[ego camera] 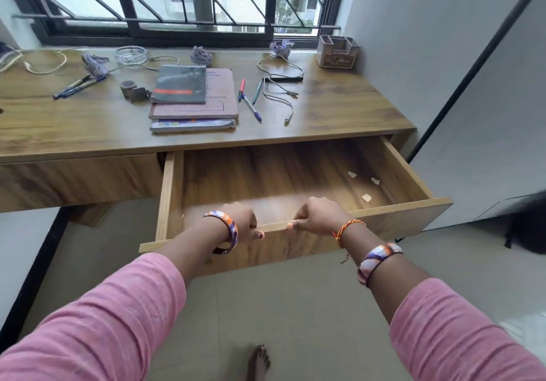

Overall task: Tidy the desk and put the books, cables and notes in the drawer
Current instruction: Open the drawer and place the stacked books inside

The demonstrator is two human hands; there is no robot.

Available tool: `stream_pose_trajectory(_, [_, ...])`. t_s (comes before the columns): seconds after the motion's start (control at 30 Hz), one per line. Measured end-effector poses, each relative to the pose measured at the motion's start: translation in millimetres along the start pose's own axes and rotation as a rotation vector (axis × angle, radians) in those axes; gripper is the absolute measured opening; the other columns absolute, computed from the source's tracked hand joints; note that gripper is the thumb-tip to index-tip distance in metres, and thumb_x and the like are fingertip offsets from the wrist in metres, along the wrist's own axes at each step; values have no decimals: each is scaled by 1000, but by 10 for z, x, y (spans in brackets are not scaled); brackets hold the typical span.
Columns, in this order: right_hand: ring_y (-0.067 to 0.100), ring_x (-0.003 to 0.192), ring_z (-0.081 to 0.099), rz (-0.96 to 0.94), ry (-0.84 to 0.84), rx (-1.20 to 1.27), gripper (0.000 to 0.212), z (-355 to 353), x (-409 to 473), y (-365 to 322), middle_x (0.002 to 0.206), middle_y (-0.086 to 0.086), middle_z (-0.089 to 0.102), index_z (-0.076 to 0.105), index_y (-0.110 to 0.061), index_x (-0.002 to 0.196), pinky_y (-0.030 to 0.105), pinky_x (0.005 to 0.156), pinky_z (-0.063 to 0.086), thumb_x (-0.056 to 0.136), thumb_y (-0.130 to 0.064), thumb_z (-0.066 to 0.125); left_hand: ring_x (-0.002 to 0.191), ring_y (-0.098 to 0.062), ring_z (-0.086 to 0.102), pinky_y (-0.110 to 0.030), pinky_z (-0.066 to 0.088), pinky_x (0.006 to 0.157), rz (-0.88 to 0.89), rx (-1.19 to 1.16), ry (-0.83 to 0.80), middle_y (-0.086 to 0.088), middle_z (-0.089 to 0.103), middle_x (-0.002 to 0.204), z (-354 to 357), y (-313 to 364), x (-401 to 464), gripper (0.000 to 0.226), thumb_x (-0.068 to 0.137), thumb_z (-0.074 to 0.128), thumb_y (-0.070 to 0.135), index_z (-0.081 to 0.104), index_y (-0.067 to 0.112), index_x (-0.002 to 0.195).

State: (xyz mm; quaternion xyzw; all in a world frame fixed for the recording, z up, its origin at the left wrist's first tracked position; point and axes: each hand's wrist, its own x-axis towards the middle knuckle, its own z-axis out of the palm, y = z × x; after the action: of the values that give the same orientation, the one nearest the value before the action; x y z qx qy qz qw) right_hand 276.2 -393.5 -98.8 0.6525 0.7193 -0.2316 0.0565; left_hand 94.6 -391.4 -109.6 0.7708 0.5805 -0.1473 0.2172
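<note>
Drawer pulled out from under desk, long axis left-right, open end toward person. Left hand and right hand both clamped on top edge of drawer front, fingers curled inside, fingertips hidden. Inside: only few small pale scraps, possibly paper. Book stack at desk centre, spines running away from person; bottom book mostly covered. Grey cable loops just right of pens. White cable at far left, cut off by frame edge.
</note>
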Motion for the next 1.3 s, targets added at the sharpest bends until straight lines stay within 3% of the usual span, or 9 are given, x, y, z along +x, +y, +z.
stream_pose_trajectory(0.1, [13, 77, 51, -5, -77, 52, 34, 40, -238, 46, 80, -1, 61, 74, -16, 100, 22, 54, 35, 81, -43, 68, 55, -16, 39, -26, 26, 50, 25, -39, -43, -3, 46, 62, 135, 111, -208, 39, 89, 56, 38, 48, 12, 62])
stream_pose_trajectory(0.23, [13, 80, 51, -4, -181, 43, 38, 100, -501, 84, 84, 0, 61, 74, -13, 102, 19, 52, 34, 77, -42, 72, 71, -27, 54, -22, 26, 48, 60, -102, -88, -11, 59, 74, 261, 230, -500, 30, 84, 63, 38, 65, 8, 84])
stream_pose_trajectory(0.4, [15, 72, 54, 7, -314, -32, 37, 192, -724, 163, 76, -1, 61, 74, -14, 93, 24, 60, 41, 71, -43, 76, 68, -17, 45, -24, 36, 56, 95, -153, -229, 0, 49, 63, 451, 316, -700, 28, 80, 67, 43, 65, 15, 80])
stream_pose_trajectory(0.5, [12, 55, 48, 2, -395, -62, 38, 271, -871, 237, 61, -4, 55, 73, -11, 93, 20, 50, 40, 71, -42, 77, 68, -18, 50, -21, 46, 53, 94, -240, -339, 2, 52, 62, 567, 382, -817, 26, 76, 71, 41, 66, 16, 82])
stream_pose_trajectory(0.77, [7, 61, 47, -41, -412, -34, 40, 325, -1046, 271, 64, -7, 54, 73, -13, 97, 18, 51, 37, 73, -44, 74, 69, -17, 54, -26, 54, 57, 65, -271, -411, 0, 55, 70, 611, 469, -911, 29, 78, 70, 41, 65, 13, 85])
stream_pose_trajectory(0.93, [6, 61, 55, -20, -485, -27, 40, 290, -977, 259, 72, -5, 61, 72, -9, 98, 20, 56, 48, 73, -40, 76, 111, -29, 60, -31, 54, 81, -43, -271, -468, -14, 59, 119, 484, 534, -966, 62, 80, 58, 53, 61, 1, 114])
stream_pose_trajectory(1.0, [7, 67, 57, -11, -549, 2, 40, 288, -919, 273, 82, 0, 64, 71, -9, 100, 23, 65, 52, 73, -38, 76, 112, -28, 59, -32, 54, 85, -66, -278, -512, -13, 55, 132, 470, 546, -936, 72, 78, 56, 57, 56, 0, 123])
stream_pose_trajectory(1.17, [17, 86, 62, -10, -731, 42, 38, 253, -694, 308, 91, 5, 68, 69, -6, 104, 31, 80, 55, 75, -30, 76, 106, -30, 63, -39, 57, 76, -54, -362, -639, -13, 64, 117, 450, 487, -732, 63, 82, 56, 55, 61, 3, 117])
stream_pose_trajectory(1.3, [5, 62, 63, -11, -949, 103, 10, 279, -373, 346, 61, -8, 67, 70, -18, 77, 19, 62, 55, 79, -26, 73, 92, -22, 62, -38, 55, 73, -75, -475, -858, -11, 64, 100, 365, 393, -532, 56, 86, 56, 47, 61, -1, 114])
